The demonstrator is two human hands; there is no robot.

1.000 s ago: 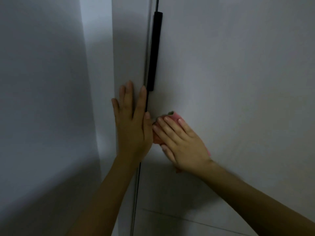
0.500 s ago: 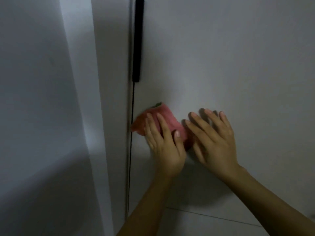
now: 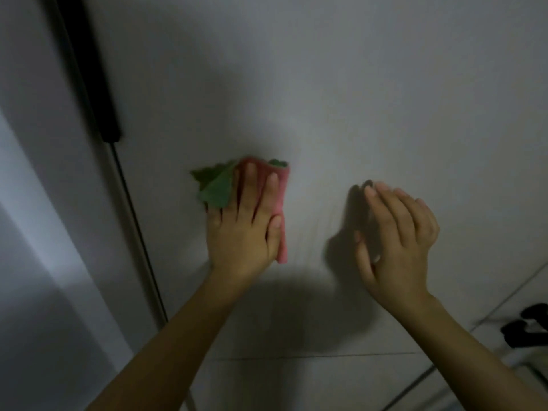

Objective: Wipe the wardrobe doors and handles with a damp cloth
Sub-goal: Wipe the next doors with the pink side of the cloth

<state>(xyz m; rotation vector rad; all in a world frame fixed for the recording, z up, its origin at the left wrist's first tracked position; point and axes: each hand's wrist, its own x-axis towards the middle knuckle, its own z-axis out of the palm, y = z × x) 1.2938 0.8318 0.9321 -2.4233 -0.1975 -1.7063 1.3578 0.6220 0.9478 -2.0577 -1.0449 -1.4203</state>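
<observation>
The white wardrobe door (image 3: 341, 93) fills most of the view, dimly lit, its surface plain apart from the shadows the arms throw on it near the bottom. Along its left edge runs a thin dark gap, and beyond that gap stands a second white panel (image 3: 26, 84) that slopes away to the lower left. A long black handle (image 3: 98, 84) sits on the door's left edge at the upper left, reaching from the top of the picture to a blunt lower end just above the gap line.

Both bare forearms come up from the bottom edge. The left hand (image 3: 243, 229) lies flat on the door with its fingers stretched out, pressing the cloth (image 3: 228, 185) against the surface well to the right of the handle's lower end. The cloth is folded, pink under the fingers and along the thumb side, with a green corner sticking out to the upper left of the hand.

The right hand (image 3: 397, 241) is near the door, apart from the cloth, loose and grasping nothing, its fingers lightly bent and blurred; whether its tips touch the door cannot be told.

At the lower right edge some small dark objects (image 3: 525, 327) lie on the floor, too blurred to identify.
</observation>
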